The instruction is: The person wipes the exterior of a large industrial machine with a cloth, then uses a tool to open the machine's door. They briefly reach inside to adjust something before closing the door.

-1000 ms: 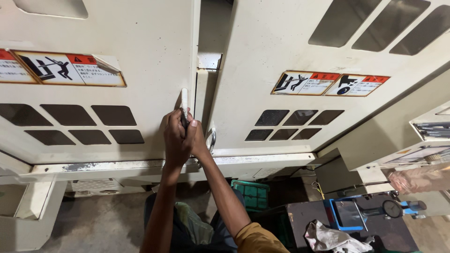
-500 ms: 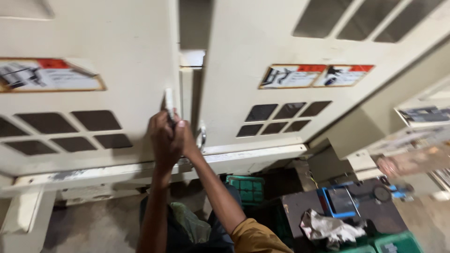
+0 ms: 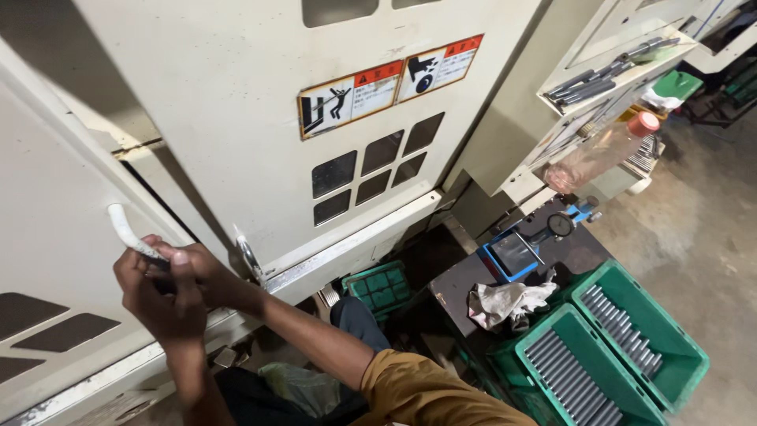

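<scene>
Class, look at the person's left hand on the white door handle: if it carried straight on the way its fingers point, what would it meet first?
Probably the cream metal machine door: the left hand already grips the white curved handle, fingers pointing into the panel behind it. Depth is unclear.

One head-worn camera looks down and forward, tilted so the scene leans. It sits close to the cream machine door (image 3: 260,118), which fills the upper left of the frame. The green crates (image 3: 631,347) on the floor lie lower right, farther off.
</scene>
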Available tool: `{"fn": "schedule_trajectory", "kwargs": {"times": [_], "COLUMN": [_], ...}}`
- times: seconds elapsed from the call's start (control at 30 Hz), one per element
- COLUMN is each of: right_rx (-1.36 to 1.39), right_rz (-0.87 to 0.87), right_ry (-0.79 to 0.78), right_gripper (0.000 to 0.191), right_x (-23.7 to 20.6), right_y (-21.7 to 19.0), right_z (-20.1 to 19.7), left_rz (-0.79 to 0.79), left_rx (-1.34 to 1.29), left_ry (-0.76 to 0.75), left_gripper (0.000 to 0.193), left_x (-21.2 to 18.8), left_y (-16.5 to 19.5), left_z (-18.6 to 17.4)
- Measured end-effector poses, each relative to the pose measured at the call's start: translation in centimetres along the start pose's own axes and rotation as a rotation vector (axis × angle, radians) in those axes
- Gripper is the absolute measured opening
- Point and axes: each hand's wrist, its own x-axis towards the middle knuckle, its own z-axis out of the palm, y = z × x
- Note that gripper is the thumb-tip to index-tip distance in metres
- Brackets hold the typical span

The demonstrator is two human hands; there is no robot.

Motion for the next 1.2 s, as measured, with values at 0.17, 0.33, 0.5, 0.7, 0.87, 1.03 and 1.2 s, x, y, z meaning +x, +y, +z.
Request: {"fn": "schedule_trajectory", "kwargs": {"times": [0.17, 0.33, 0.5, 0.7, 0.87, 1.03, 1.2], "right_rx": [0.028, 0.082, 0.062, 0.086, 0.071, 0.038, 0.021], "right_rz": [-0.016, 0.135, 0.126, 0.114, 0.092, 0.067, 0.083], "right_ry": [0.013, 0.016, -0.003, -0.033, -0.016, -0.013, 0.000], "right_gripper": [0.027, 0.044, 0.046, 0.036, 0.025, 0.031, 0.040], "right_x": [0.3, 0.9, 1.4, 1.7, 1.6, 1.6, 1.6], "right_y": [-1.0, -1.8, -2.7, -3.2, -3.3, -3.3, -3.6], "right_z": [0.0, 0.2, 0.1, -0.1, -0.1, -0.1, -0.2], "left_rz": [0.001, -0.019, -0.055, -0.024, -0.041, -0.016, 0.003], "left_rx": [-0.012, -0.060, -0.057, -0.045, -0.030, -0.070, -0.071], "left_ry": [0.005, 0.007, 0.000, -0.015, -0.016, -0.004, 0.007], "left_gripper": [0.036, 0.038, 0.040, 0.039, 0.041, 0.039, 0.037], "left_x": [-0.1, 0.0, 0.0, -0.1, 0.0, 0.1, 0.0], "left_y": [0.0, 0.5, 0.8, 0.6, 0.7, 0.5, 0.3], "left_z": [-0.2, -0.2, -0.3, -0.4, -0.4, -0.3, -0.2]}}
